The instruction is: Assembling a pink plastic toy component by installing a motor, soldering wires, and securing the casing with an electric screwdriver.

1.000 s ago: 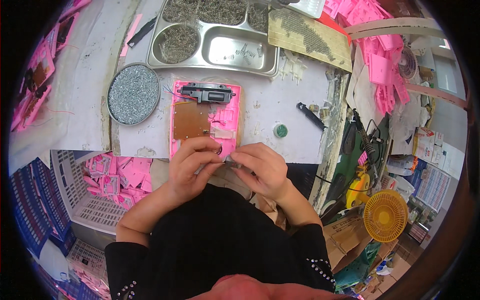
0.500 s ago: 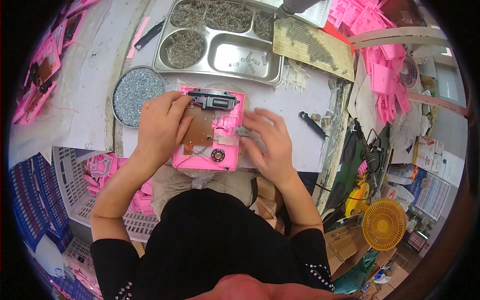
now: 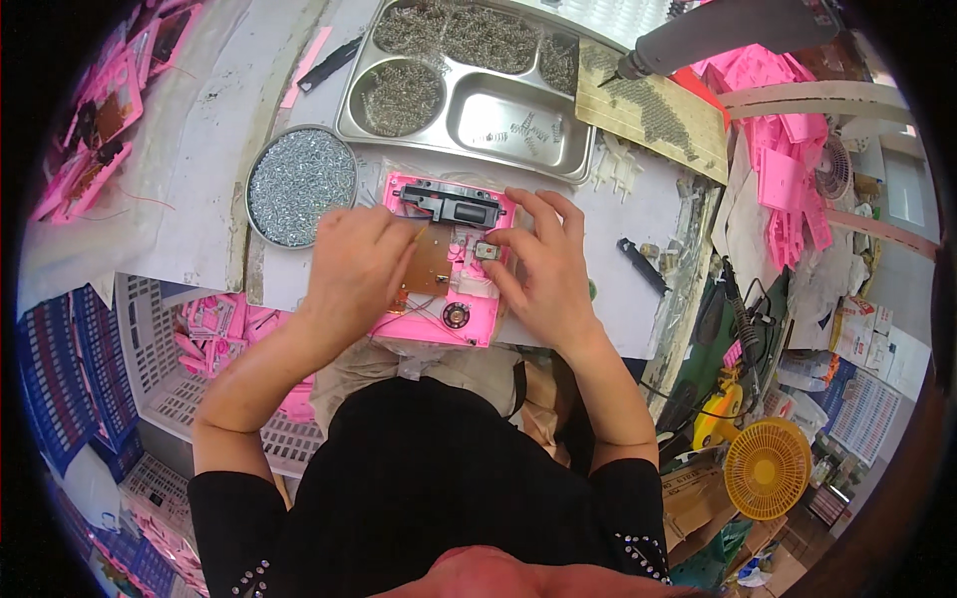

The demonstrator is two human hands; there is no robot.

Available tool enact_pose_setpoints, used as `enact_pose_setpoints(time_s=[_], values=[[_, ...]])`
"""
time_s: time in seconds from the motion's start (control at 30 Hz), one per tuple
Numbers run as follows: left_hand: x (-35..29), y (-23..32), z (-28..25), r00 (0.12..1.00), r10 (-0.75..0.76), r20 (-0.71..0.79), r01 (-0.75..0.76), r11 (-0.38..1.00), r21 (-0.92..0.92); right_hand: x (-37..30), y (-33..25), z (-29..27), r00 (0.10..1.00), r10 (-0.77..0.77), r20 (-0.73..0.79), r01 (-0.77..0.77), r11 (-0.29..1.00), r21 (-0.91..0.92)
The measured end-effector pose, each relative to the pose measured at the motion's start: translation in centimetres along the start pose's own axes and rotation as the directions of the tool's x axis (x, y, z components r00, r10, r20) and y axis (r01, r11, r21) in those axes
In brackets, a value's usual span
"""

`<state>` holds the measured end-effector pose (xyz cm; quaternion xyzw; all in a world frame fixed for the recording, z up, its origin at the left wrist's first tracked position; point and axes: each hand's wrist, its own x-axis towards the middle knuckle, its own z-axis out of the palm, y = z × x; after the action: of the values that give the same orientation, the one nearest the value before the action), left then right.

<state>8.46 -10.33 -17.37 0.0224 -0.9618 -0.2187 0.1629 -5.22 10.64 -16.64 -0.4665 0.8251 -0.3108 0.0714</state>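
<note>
A pink plastic casing (image 3: 477,329) lies on the bench in front of me. In it sit a brown circuit board (image 3: 433,269), a long black plastic module (image 3: 454,205) along the far edge and a small round speaker (image 3: 456,315) at the near side. Over the board's left edge my left hand (image 3: 361,264) has its fingertips pinched together; something thin and yellowish shows there, too small to name. Between thumb and fingers my right hand (image 3: 548,267) holds a small grey metal block (image 3: 486,251) above the casing's right half.
Left of the casing stands a round tin of screws (image 3: 302,187). Behind is a steel compartment tray (image 3: 469,157) with springs. An electric screwdriver (image 3: 728,38) hangs above a board of small parts (image 3: 653,105). Black strips (image 3: 643,267) lie at right; a yellow fan (image 3: 768,468) stands beyond.
My left hand has gone from the black module's end to the board, its fingertips now pinched. The metal block is turned and held over the casing. The view has shifted, bringing the screwdriver in.
</note>
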Motion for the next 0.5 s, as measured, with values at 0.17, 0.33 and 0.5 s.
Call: enact_pose_setpoints(time_s=[0.17,0.33,0.5], values=[[-1.6,1.9,0.4,1.000,-0.010,0.005,0.010,0.999,-0.032,0.2,-0.2,-0.1,1.000,-0.011,0.003,0.011,1.000,-0.020],[-2.6,1.2,0.3,0.992,-0.062,-0.111,0.054,0.996,-0.071,1.0,-0.6,-1.6,0.997,-0.012,-0.074,0.009,0.999,-0.037],[-3.0,1.0,0.6,0.985,-0.085,-0.149,0.069,0.992,-0.108,4.5,-3.5,0.3,0.951,-0.282,-0.128,0.268,0.957,-0.115]])
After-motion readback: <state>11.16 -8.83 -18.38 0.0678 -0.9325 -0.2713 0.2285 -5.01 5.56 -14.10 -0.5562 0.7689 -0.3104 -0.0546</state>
